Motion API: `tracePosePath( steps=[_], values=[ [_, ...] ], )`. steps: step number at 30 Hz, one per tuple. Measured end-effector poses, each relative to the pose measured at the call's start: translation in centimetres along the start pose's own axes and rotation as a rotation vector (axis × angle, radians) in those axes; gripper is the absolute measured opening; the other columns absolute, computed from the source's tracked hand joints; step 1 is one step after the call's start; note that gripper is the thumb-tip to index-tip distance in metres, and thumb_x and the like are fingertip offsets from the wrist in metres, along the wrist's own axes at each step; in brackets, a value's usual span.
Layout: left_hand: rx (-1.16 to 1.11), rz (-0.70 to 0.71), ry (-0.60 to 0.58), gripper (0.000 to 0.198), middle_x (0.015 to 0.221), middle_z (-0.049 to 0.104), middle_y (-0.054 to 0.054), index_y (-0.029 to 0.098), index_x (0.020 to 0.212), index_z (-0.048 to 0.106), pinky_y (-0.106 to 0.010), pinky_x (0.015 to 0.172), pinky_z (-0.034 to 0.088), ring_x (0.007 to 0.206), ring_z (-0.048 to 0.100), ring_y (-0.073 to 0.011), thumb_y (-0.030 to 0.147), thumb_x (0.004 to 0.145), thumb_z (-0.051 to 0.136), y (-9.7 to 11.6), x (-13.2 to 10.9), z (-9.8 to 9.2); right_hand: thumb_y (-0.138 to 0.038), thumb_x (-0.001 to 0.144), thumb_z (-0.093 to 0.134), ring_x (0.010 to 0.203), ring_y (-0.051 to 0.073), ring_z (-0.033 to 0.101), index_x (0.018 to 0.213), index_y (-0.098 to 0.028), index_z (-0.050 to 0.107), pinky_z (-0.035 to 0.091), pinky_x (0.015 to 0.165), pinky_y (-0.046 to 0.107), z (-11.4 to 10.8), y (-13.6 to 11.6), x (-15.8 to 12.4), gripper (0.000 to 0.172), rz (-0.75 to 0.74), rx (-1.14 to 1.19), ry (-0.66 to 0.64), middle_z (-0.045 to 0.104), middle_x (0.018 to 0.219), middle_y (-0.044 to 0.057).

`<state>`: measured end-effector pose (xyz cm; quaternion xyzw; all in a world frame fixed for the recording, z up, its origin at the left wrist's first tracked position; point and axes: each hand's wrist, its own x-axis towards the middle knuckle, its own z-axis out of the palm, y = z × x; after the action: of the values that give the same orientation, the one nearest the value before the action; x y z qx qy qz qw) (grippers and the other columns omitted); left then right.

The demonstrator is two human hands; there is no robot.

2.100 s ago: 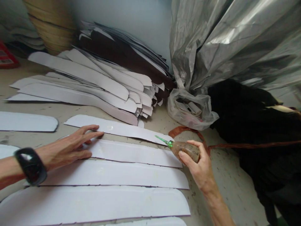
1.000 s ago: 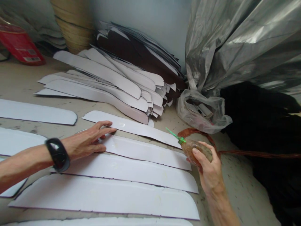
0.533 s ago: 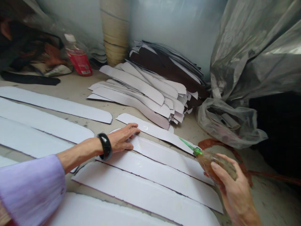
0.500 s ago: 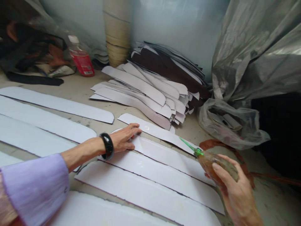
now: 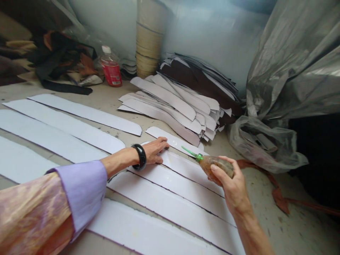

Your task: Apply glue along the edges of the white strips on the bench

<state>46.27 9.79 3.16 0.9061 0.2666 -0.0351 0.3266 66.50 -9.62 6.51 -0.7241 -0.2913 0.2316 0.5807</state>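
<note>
My right hand (image 5: 233, 186) is wrapped round a squeeze bottle (image 5: 215, 169) of brownish, see-through plastic. Its thin green nozzle (image 5: 189, 151) points left, over the far white strip (image 5: 170, 139); whether the tip touches the strip I cannot tell. Small shiny spots show on that strip. My left hand (image 5: 156, 150), with a black bangle at the wrist, rests palm down with fingers stretched out at the left ends of the strips. Nearer to me lie more long white strips (image 5: 170, 194), side by side with dark edges. What lies under my left palm is hidden.
Behind the strips stands a pile of white and dark cut pieces (image 5: 170, 102). More white strips (image 5: 66, 136) lie at left. A red-labelled bottle (image 5: 111, 71) stands near dark scraps (image 5: 61, 60). At right are a clear plastic bag (image 5: 287, 148) and a brown strap (image 5: 278, 200).
My right hand has brought the bottle leftward, so the nozzle is closer to my left hand. The whole scene has shifted right in view. My left hand stays on the strips.
</note>
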Motion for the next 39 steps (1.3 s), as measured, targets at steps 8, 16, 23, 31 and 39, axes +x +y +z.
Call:
tracePosePath(
  steps=[8, 16, 23, 31, 39],
  values=[
    [0.069, -0.022, -0.010, 0.041, 0.130, 0.051, -0.011, 0.017, 0.125, 0.051, -0.042, 0.087, 0.053, 0.106, 0.057, -0.0216, 0.033, 0.089, 0.060, 0.6, 0.5, -0.1, -0.046, 0.055, 0.083, 0.067, 0.018, 0.065, 0.102, -0.022, 0.056, 0.058, 0.053, 0.032, 0.7, -2.6, -1.2, 0.060, 0.090, 0.156, -0.028, 0.067, 0.086, 0.001],
    [0.139, -0.010, -0.032, 0.039, 0.130, 0.051, -0.010, 0.016, 0.124, 0.052, -0.044, 0.090, 0.052, 0.109, 0.056, -0.0226, 0.033, 0.089, 0.060, 1.3, 0.9, -0.2, -0.035, 0.059, 0.080, 0.071, 0.017, 0.065, 0.097, -0.023, 0.063, 0.057, 0.050, 0.026, -4.2, -2.9, -8.2, 0.043, 0.133, 0.239, 0.267, 0.064, 0.093, 0.002],
    [0.198, -0.007, -0.021, 0.042, 0.133, 0.049, -0.010, 0.014, 0.123, 0.053, -0.042, 0.094, 0.050, 0.111, 0.056, -0.0223, 0.040, 0.090, 0.056, 2.1, 0.4, -0.6, -0.037, 0.054, 0.084, 0.074, 0.018, 0.066, 0.097, -0.024, 0.066, 0.061, 0.055, 0.026, -7.6, -1.2, -14.6, 0.048, 0.293, 0.279, 0.466, 0.067, 0.095, 0.003],
    [0.231, -0.002, -0.028, 0.042, 0.131, 0.051, -0.011, 0.017, 0.126, 0.050, -0.045, 0.092, 0.050, 0.108, 0.057, -0.0227, 0.034, 0.089, 0.059, 2.4, 0.6, -0.7, -0.034, 0.055, 0.082, 0.072, 0.019, 0.066, 0.095, -0.021, 0.066, 0.058, 0.050, 0.027, -9.9, 0.0, -18.0, 0.045, 0.323, 0.425, 0.585, 0.068, 0.094, 0.002],
    [0.221, -0.008, 0.030, 0.044, 0.118, 0.059, -0.009, 0.016, 0.129, 0.049, -0.043, 0.090, 0.051, 0.101, 0.060, -0.0209, 0.038, 0.092, 0.055, 1.7, 0.2, -1.0, -0.036, 0.060, 0.081, 0.069, 0.018, 0.066, 0.097, -0.022, 0.063, 0.058, 0.051, 0.028, -11.8, 1.9, -20.5, 0.043, 0.316, 0.355, 0.531, 0.068, 0.090, 0.001]
  ],
)
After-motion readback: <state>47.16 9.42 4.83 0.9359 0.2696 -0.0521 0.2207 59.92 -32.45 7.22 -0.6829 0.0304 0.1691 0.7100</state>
